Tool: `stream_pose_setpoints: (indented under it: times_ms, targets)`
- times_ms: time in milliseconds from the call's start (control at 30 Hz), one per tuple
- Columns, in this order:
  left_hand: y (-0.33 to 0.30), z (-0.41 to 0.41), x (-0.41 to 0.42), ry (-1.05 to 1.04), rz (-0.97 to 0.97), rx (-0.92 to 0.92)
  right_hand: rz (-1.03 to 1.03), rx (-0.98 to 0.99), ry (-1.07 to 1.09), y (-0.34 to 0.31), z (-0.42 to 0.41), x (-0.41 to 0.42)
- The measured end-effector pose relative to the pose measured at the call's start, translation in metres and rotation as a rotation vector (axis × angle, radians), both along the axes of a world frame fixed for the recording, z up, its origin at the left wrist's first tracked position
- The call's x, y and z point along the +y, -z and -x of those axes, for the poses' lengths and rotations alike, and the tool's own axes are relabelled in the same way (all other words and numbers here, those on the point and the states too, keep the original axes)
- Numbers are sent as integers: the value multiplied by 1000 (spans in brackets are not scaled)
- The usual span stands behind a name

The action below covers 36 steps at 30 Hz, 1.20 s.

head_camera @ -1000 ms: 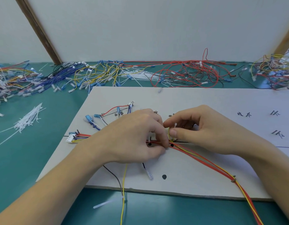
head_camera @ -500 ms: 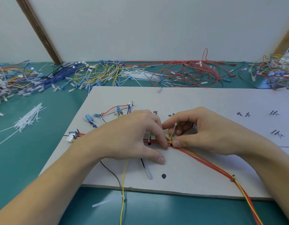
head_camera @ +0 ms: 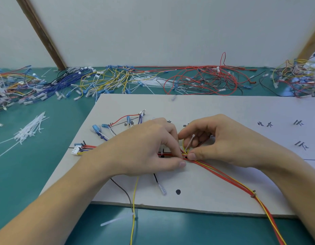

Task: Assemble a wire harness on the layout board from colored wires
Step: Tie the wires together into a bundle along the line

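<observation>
Together, left hand (head_camera: 146, 147) and right hand (head_camera: 222, 138) pinch the wire bundle (head_camera: 224, 175).

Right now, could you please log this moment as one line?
step: tying bundle | left hand: pinches wires | right hand: holds zip tie | place: board

The person's 2 forearms were bare to the frame's lower edge, with no sleeve in view. The left hand (head_camera: 144, 147) and right hand (head_camera: 222, 138) wore no gloves, rings or watch. Fingernails were short and unpainted.
</observation>
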<state>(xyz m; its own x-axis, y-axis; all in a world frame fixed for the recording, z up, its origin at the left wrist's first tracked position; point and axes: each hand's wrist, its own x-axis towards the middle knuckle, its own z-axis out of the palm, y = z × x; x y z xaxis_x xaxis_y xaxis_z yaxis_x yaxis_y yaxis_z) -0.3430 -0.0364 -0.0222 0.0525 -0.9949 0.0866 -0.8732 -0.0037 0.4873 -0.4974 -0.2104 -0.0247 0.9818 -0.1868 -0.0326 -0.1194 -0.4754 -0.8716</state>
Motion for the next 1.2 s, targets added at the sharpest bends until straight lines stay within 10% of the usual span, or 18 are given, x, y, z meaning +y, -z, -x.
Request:
stream_pose_setpoints:
  times_ms: [1200]
  targets:
    - [23, 12, -15, -290, 259, 179, -108, -63, 84, 2, 1, -4]
